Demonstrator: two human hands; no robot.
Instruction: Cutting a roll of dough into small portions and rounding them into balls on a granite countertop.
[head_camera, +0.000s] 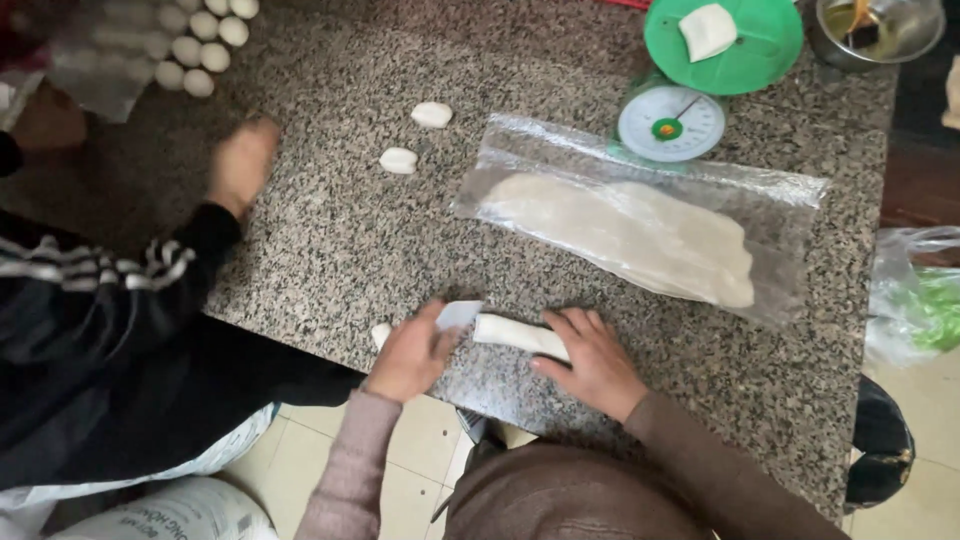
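Note:
A white dough log (515, 334) lies near the front edge of the speckled granite counter (330, 240). My right hand (590, 362) presses down on the log's right part. My left hand (412, 352) grips a flat grey scraper blade (459, 315) at the log's left end. A small cut dough piece (381, 333) sits just left of my left hand, at the counter's edge.
A clear plastic sheet covers a large dough mass (640, 232). Behind stands a green kitchen scale (690, 90) with a dough piece (707, 30) on it. Two dough pieces (415, 137) lie mid-counter. Another person's hand (242, 160) in a striped dark sleeve rests at left, near several dough balls (205, 45).

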